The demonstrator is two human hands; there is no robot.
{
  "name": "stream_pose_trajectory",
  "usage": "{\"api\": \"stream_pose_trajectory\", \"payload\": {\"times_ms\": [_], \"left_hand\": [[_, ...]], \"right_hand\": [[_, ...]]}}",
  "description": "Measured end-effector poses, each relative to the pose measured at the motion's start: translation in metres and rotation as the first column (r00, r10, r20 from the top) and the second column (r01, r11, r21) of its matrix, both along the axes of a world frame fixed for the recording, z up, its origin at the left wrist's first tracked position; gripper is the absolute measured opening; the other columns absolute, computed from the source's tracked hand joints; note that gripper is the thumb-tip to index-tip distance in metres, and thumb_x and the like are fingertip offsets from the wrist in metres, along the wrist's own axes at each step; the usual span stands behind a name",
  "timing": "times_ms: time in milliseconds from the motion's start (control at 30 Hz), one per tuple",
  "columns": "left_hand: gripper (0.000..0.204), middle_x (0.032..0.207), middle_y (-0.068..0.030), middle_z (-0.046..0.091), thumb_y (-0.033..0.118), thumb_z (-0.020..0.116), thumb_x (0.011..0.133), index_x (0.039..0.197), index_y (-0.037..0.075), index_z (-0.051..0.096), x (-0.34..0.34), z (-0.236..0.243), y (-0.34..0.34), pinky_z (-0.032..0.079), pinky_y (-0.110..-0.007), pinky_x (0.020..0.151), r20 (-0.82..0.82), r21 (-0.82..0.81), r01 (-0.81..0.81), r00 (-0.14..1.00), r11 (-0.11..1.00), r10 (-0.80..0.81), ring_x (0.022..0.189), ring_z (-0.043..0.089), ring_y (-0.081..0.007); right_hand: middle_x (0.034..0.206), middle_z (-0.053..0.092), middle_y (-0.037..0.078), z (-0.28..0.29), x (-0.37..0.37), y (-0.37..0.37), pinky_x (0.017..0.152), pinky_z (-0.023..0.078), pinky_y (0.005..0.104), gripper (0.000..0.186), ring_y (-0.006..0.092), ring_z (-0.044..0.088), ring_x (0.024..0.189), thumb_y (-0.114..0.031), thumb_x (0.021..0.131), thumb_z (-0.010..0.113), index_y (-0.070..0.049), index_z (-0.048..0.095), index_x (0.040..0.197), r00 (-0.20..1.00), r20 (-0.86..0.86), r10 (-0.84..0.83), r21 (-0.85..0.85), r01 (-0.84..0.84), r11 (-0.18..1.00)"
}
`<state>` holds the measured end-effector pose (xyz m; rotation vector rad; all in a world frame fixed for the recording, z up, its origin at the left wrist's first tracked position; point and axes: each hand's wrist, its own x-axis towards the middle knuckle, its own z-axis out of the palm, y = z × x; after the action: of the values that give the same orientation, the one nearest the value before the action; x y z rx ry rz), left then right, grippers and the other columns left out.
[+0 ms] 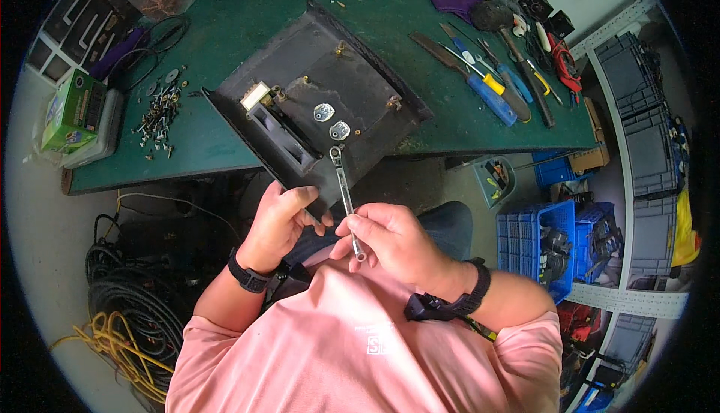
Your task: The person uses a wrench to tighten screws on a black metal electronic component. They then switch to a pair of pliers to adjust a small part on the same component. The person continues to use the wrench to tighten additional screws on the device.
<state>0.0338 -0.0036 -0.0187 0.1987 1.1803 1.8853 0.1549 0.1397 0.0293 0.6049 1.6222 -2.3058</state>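
Note:
A tilted black metal panel [375,91] rests on the green bench, its near corner overhanging the front edge. On it are brass studs, two small silver plates [324,112], a white rectangular part [255,96] and a long slot. My left hand [281,222] is closed on the panel's near corner, thumb on top. My right hand [382,237] holds a silver ratcheting wrench [346,192] near its lower end, fingers curled round it. The wrench's upper head lies on the panel just below the lower silver plate, over a fastener too small to make out clearly.
Loose screws and washers [157,113] lie left on the bench [450,124], beside a green box [71,113]. Files, screwdrivers and a mallet [491,16] lie right. Blue crates [525,248] and shelves of grey bins [649,158] stand right. Coiled cables [127,300] are on the floor.

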Motion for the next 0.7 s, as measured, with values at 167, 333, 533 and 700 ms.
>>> {"api": "stream_pose_trajectory", "payload": {"times_ms": [167, 333, 533, 700], "left_hand": [[0.035, 0.094, -0.0148, 0.063, 0.012, 0.048, 0.084, 0.114, -0.006, 0.049, 0.000, -0.001, 0.001, 0.052, -0.028, 0.061, 0.019, 0.008, -0.017, 1.000, 1.000, 0.017, 0.073, 0.064, -0.0205], [0.032, 0.095, -0.0107, 0.061, 0.010, 0.048, 0.082, 0.111, -0.004, 0.054, -0.004, -0.004, -0.003, 0.047, -0.026, 0.065, 0.052, 0.015, 0.017, 0.999, 1.000, -0.017, 0.076, 0.059, -0.0159], [0.025, 0.079, -0.0004, 0.060, 0.014, 0.052, 0.080, 0.100, 0.000, 0.061, 0.000, -0.004, -0.001, 0.035, -0.022, 0.055, -0.194, -0.105, -0.059, 0.980, 0.993, 0.038, 0.063, 0.049, -0.0063], [0.037, 0.100, -0.0119, 0.063, 0.014, 0.049, 0.083, 0.114, -0.005, 0.053, -0.003, -0.005, -0.003, 0.048, -0.029, 0.076, -0.057, -0.056, 0.024, 0.998, 0.998, -0.027, 0.086, 0.060, -0.0173]], "right_hand": [[0.080, 0.069, 0.011, -0.006, -0.011, -0.006, 0.052, 0.045, 0.0205, 0.034, 0.0112, 0.062, 0.060, -0.030, 0.100, 0.042, -0.001, 0.060, 0.094, 0.997, 0.047, 0.057, -0.133, -0.050, 0.990], [0.080, 0.069, 0.013, -0.013, -0.017, -0.010, 0.049, 0.043, 0.0209, 0.036, 0.0133, 0.062, 0.057, -0.032, 0.100, 0.042, -0.001, 0.059, 0.093, 0.994, 0.037, 0.099, -0.176, -0.091, 0.980], [0.080, 0.068, 0.014, -0.005, -0.022, -0.012, 0.048, 0.045, 0.0225, 0.034, 0.0158, 0.063, 0.059, -0.030, 0.100, 0.042, -0.001, 0.058, 0.093, 0.993, 0.015, 0.120, -0.194, -0.115, 0.974], [0.075, 0.066, 0.013, -0.004, -0.019, -0.010, 0.048, 0.046, 0.0228, 0.032, 0.0153, 0.062, 0.057, -0.028, 0.100, 0.042, -0.001, 0.058, 0.091, 0.994, 0.060, 0.094, -0.178, -0.082, 0.981]]}}
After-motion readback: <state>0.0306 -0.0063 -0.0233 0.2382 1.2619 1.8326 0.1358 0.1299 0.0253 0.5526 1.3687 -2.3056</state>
